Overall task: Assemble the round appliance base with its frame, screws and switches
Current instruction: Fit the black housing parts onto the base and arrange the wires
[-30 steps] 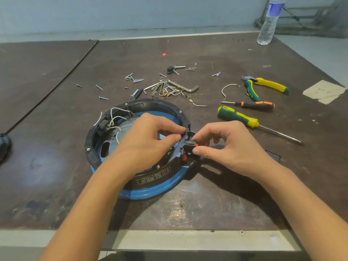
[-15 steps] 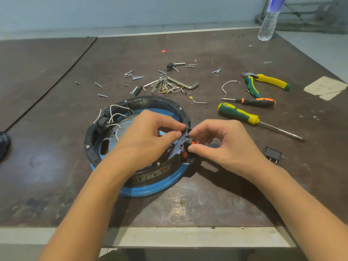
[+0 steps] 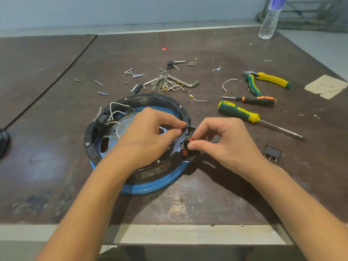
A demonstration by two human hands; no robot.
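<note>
The round appliance base (image 3: 150, 187), blue with a black frame (image 3: 90, 147) on top, lies in the middle of the dark table. White wires (image 3: 114, 113) run inside its left part. My left hand (image 3: 150, 136) reaches over the ring and pinches the frame's right edge from inside. My right hand (image 3: 224, 142) pinches a small black switch with an orange rocker (image 3: 189, 139) against the frame's outer right side. A second black switch (image 3: 272, 153) lies loose on the table to the right. Loose screws (image 3: 133, 73) are scattered behind the base.
Behind the base lie an Allen key (image 3: 188, 84) and metal clips. At the right are a green-yellow screwdriver (image 3: 239, 113), a black-orange screwdriver (image 3: 254, 99), pliers (image 3: 267, 80) and a paper scrap (image 3: 325, 86). A water bottle (image 3: 269, 21) stands far right.
My right hand has pressed the switch closer into the frame's side and curled tighter around it. The view shifted slightly, so the loose switch on the right now shows fully.
</note>
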